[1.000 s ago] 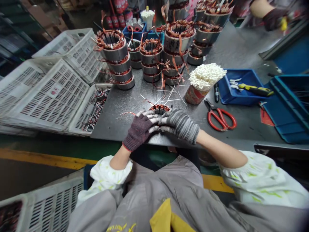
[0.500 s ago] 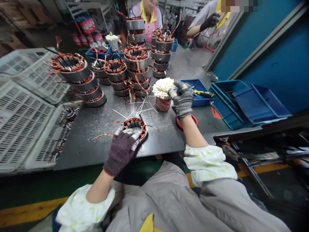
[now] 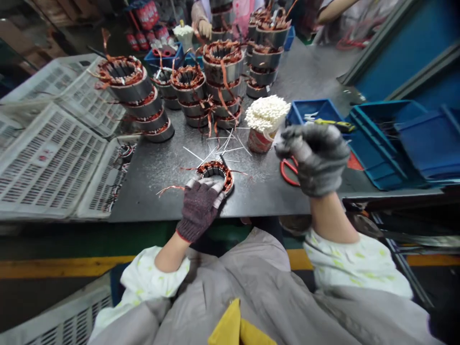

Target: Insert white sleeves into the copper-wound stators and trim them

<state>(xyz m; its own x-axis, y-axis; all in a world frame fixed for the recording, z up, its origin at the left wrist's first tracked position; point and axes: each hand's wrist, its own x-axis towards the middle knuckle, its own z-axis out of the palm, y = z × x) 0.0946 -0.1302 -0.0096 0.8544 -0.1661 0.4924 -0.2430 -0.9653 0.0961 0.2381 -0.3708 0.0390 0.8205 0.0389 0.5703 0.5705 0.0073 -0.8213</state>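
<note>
One wound ring [image 3: 227, 175], presumably heavy, stiff, best gripped by its outer wall [image 3: 229, 189], is held by left hand [image 3: 200, 205], right hand [image 3: 315, 159] raised apart, curled, contents unclear.

Right hand [image 3: 316, 158] blurred, can't make out whether it pinches anything | part of red scissors [image 3: 282, 168] lost behind it | ring's [image 3: 229, 182] near side hidden under left hand [image 3: 201, 203] | lower-left crate [image 3: 72, 311] and far co-worker's sleeve [image 3: 199, 12] cut off at view's edge
</note>
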